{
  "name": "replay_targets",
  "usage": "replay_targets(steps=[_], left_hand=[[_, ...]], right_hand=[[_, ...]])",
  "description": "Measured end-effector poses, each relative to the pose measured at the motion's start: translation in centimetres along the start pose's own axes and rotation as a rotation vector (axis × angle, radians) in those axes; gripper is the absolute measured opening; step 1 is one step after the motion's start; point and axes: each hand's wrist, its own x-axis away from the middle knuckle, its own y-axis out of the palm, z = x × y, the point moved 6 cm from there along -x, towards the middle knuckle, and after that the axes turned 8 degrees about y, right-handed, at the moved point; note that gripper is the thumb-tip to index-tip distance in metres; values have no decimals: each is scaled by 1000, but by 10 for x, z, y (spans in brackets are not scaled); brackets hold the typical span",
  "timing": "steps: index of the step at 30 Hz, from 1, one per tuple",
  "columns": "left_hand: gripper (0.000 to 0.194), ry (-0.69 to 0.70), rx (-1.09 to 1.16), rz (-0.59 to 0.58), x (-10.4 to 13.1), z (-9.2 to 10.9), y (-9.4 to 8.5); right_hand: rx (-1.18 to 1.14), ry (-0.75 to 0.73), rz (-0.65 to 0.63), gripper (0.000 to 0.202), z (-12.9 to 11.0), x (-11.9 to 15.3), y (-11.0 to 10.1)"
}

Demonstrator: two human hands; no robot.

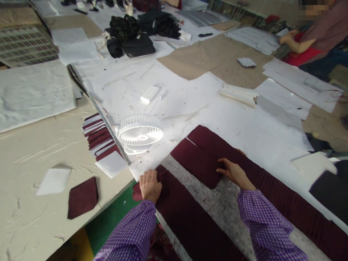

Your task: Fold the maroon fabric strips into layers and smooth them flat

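My left hand (150,185) is closed round the folded end of some maroon fabric pieces (137,192), at the top of a long dark maroon strip of fabric (190,214). My right hand (234,173) has its fingertips bent at the edge of a flat maroon fabric piece (197,163), seemingly gripping it; the exact hold is partly hidden. This piece lies beside a long row of overlapping maroon pieces (272,181) that runs down to the right. Between the strip and the row shows a marked grey board (209,203).
A white fan (141,135) and a white power block with a cord (150,95) stand ahead. A stack of maroon and white pieces (100,136) lies left, near a single maroon piece (83,197). Black fabric (138,45) is piled farther back. A person (318,36) works at far right.
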Motion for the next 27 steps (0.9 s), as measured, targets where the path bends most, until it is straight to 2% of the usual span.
replay_targets(steps=[10,17,27], left_hand=[[15,-4,8,-9,0,-1,1],[15,-7,6,-14,1,-1,1],[15,-9,8,-14,0,-1,1]], right_hand=[[31,-45,0,44,-8,3,-3],[55,-80,2,37,-15,-1,-5],[21,4,73,39,-8,4,-5]])
